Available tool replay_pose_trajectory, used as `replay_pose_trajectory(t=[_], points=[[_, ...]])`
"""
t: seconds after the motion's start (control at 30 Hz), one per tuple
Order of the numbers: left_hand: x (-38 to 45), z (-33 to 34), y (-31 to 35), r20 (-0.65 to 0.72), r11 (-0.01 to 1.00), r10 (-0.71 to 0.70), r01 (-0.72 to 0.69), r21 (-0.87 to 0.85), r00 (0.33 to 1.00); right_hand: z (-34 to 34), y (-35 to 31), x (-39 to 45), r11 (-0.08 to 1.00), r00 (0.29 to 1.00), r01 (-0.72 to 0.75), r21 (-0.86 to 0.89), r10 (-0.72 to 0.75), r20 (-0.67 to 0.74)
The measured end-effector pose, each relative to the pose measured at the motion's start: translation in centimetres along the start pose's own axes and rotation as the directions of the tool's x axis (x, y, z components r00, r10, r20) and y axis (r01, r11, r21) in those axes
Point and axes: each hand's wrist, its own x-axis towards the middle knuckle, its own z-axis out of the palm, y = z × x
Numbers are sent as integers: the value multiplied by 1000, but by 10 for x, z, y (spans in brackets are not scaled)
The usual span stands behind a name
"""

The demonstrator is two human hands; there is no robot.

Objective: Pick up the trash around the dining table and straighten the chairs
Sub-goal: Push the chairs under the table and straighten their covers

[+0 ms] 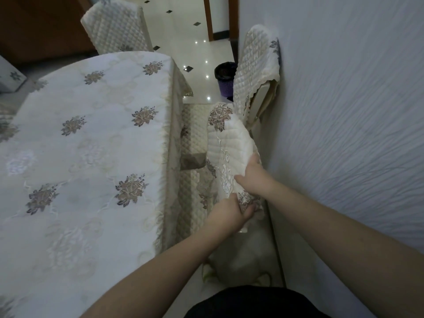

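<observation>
A chair with a quilted cream cover [227, 143] stands between the table and the wall, its seat partly under the table edge. My left hand [231, 212] grips the near corner of its backrest cover, fingers curled into the flowered fabric. A little farther along the same backrest, my right hand [252, 175] holds the top, thumb side toward the table. The dining table [87, 138] fills the left, covered by a cream cloth with flower motifs. A second covered chair [254, 72] stands farther along the wall, and a third chair [117, 26] is at the table's far end.
A purple waste bin with a black liner [226, 76] sits on the glossy tiled floor beyond the chairs. The textured white wall [344, 111] runs close along the right. A pale bag-like object [243, 255] lies on the floor below my hands.
</observation>
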Motion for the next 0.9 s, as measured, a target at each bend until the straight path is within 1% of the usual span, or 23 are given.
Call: replay_pose_trajectory(t=[0.1,0.2,0.27,0.37,0.4,0.5,0.73,0.9], points=[[5,-5,-2,8,1000,-3,3,24,1000,-1,-4,5,1000,1000,3,24,-3,2],[7,-12,2,44,998,1,-4,61,999,-4,-5,6,999,1000,10,35,-11,9],[7,-15,1,95,996,0,-8,84,996,-4,-3,4,1000,1000,13,25,-13,-7],[4,-14,-7,221,998,-21,8,60,975,-1,-1,0,999,998,14,30,-12,-67],[3,-12,-8,242,999,-23,11,52,970,0,-2,-2,999,997,7,39,-4,-77],[1,-10,-4,240,998,0,-15,57,971,0,0,-5,999,994,5,49,0,-105],[-4,-6,8,210,992,16,-42,121,978,-12,1,-7,1000,997,-5,-21,3,-73],[-6,1,15,209,990,32,-59,124,977,-12,16,-9,999,996,-34,-16,32,-85]])
